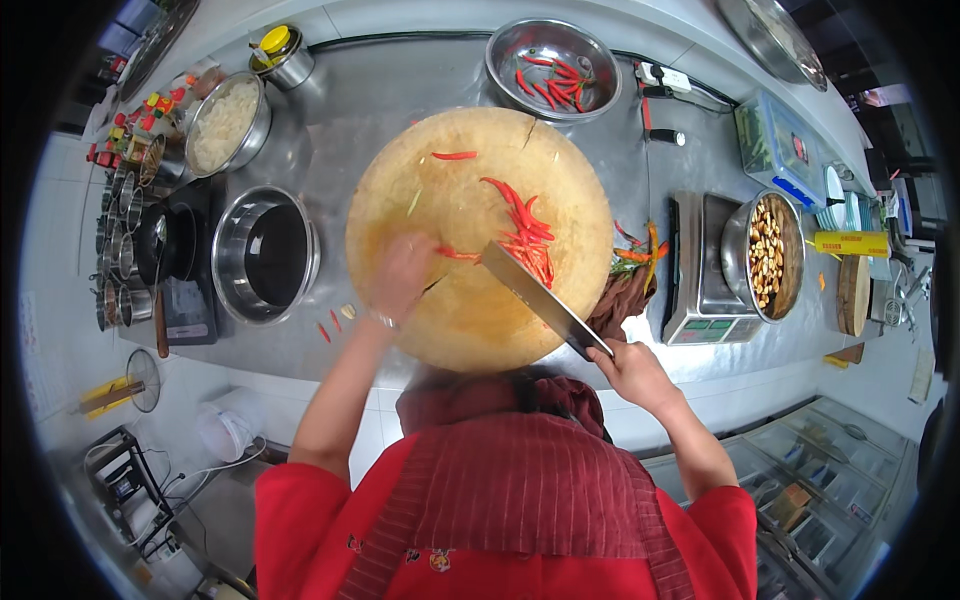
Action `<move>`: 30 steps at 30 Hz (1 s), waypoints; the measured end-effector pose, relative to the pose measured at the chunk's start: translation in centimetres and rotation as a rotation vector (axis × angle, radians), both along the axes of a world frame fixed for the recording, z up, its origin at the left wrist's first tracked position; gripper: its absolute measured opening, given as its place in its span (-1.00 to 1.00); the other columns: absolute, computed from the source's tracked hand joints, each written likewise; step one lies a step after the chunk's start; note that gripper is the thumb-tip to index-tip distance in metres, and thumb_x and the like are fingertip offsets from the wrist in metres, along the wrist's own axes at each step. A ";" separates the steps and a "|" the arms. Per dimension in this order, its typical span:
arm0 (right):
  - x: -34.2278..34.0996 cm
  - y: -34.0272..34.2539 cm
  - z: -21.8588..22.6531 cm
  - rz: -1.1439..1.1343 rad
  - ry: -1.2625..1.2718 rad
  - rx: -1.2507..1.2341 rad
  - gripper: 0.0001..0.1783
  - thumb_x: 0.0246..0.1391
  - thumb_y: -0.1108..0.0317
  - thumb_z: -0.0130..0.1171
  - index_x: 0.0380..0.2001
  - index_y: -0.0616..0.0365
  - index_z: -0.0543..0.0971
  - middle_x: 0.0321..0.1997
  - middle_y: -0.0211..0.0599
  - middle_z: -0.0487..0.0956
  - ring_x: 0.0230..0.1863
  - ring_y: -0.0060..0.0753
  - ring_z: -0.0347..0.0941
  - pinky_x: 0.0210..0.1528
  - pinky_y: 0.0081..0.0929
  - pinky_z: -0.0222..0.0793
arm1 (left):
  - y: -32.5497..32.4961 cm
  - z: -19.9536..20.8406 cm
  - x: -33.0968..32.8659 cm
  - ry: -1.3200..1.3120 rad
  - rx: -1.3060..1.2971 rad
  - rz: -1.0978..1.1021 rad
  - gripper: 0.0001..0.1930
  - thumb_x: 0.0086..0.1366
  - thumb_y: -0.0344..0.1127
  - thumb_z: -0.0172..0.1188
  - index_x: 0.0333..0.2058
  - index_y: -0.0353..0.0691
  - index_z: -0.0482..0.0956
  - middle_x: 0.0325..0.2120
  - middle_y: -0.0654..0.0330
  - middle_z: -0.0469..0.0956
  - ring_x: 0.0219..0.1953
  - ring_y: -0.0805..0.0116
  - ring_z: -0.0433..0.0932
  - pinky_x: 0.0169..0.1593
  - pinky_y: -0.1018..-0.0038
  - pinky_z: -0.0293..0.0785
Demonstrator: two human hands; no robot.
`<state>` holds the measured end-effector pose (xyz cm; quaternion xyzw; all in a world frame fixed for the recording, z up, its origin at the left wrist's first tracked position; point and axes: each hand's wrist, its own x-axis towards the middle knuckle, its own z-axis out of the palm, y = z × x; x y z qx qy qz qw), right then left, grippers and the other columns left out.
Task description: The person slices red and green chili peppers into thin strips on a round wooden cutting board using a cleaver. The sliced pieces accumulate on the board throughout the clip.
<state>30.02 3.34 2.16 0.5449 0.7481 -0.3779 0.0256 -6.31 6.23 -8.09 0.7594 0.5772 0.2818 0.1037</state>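
My right hand (635, 372) grips the handle of a cleaver (545, 302), its blade slanting up and left over a round wooden chopping board (470, 325). Beside the blade's far end lies a pile of cut red chili peppers (525, 235). My left hand (402, 272), smeared by motion, is over the board's left part. Close to its fingertips, a red chili pepper (458, 254) reaches toward the blade tip; whether the fingers hold it is unclear. Another red chili piece (454, 155) and a pale green strip (414, 202) lie farther back on the board.
Behind the board stands a steel bowl of whole red chilies (500, 75). Left are a dark-bottomed steel bowl (225, 255) and a bowl of white shreds (228, 125). At right, a scale (690, 250) stands beside a pan of browned slices (766, 250). A dark red cloth (625, 303) touches the board.
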 end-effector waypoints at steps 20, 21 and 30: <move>-2.0 -3.0 3.9 0.290 -0.182 0.187 -0.68 0.17 0.17 0.11 -0.49 0.22 0.45 -0.69 0.00 0.51 -0.60 0.09 0.51 -0.54 -0.09 0.42 | -8.4 -1.8 6.8 -0.059 0.199 0.055 -0.78 0.00 -0.51 0.17 -0.30 -0.39 0.57 -0.24 0.01 0.55 -0.15 0.08 0.55 -0.07 0.31 0.54; -2.1 -3.0 4.4 0.306 -0.202 0.177 -0.69 0.17 0.18 0.11 -0.48 0.23 0.45 -0.69 0.00 0.51 -0.60 0.09 0.51 -0.53 -0.09 0.43 | -8.4 -1.9 6.8 -0.044 0.210 0.053 -0.78 0.00 -0.52 0.17 -0.31 -0.40 0.57 -0.24 0.00 0.56 -0.15 0.07 0.56 -0.08 0.31 0.54; -3.0 -2.1 3.5 0.291 -0.207 0.044 -0.74 0.17 0.26 0.09 -0.43 0.26 0.44 -0.66 0.08 0.51 -0.56 0.14 0.52 -0.51 -0.03 0.44 | -8.2 -2.1 6.7 -0.118 0.160 0.045 -0.78 0.01 -0.52 0.16 -0.31 -0.42 0.59 -0.24 0.00 0.57 -0.15 0.07 0.57 -0.08 0.31 0.54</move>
